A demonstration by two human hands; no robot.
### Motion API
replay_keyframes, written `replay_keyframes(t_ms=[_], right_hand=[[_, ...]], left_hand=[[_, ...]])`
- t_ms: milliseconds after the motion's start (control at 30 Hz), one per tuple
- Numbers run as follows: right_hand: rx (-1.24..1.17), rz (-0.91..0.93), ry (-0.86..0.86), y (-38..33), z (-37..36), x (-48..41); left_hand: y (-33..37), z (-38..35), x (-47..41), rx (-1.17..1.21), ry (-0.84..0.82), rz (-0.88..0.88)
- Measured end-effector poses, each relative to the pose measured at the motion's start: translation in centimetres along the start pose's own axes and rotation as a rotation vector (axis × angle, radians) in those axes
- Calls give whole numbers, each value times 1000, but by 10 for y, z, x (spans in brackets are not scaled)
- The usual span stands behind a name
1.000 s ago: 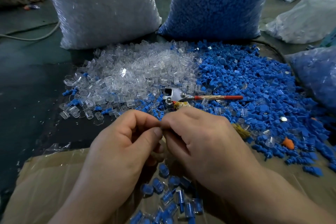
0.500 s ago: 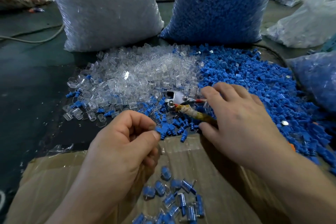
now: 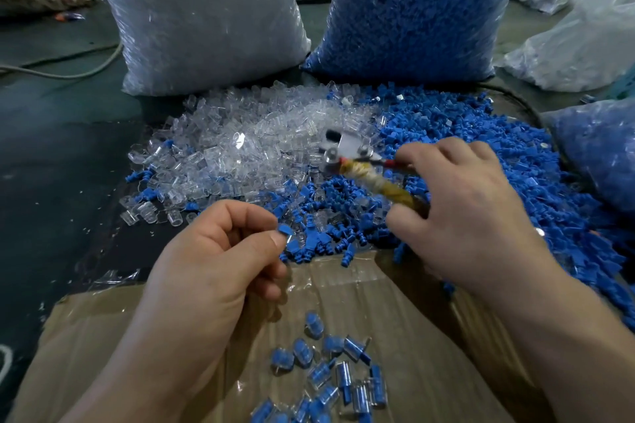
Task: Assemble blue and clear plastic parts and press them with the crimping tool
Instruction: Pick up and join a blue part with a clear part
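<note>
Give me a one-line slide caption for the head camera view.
Left hand pinches a blue part while the right hand grips the crimping tool over loose parts.

Bare left hand (image 3: 206,268), bare right hand (image 3: 464,216), bare forearms (image 3: 567,336)

On the crimping tool (image 3: 345,153): bare bright metal head, blurred; one handle wrapped in frayed yellowish tape or cloth, the other coated red. The clear parts (image 3: 240,148) are glossy see-through plastic, the blue parts (image 3: 481,154) and the single blue part (image 3: 286,229) smooth matt plastic, and the assembled pieces (image 3: 338,374) are blue inside shiny clear shells. Cardboard (image 3: 395,292) is matt brown with glossy tape strips; clear bag (image 3: 206,17) and blue bag (image 3: 412,10) are thin crinkled shiny film; dark surface (image 3: 51,182) looks dull.
</note>
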State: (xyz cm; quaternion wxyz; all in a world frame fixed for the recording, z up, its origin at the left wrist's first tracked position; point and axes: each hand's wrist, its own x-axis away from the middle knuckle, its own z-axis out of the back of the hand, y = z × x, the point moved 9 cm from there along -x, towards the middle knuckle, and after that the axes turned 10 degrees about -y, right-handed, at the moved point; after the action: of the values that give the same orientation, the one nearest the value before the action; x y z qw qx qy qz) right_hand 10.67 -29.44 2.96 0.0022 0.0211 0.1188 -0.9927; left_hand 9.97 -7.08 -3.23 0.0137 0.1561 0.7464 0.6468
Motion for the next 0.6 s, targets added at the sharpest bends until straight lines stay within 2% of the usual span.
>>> replay_keyframes(t_ms=[100,300,600], right_hand=[[-94,75,40,-12,8,8],[-105,275,-114,-38,-2,24],[-76,349,-118,-46,-1,30]], left_hand=[[6,4,1,20,31,-47],[17,16,0,-189,97,-197],[25,11,4,-169,30,-313]])
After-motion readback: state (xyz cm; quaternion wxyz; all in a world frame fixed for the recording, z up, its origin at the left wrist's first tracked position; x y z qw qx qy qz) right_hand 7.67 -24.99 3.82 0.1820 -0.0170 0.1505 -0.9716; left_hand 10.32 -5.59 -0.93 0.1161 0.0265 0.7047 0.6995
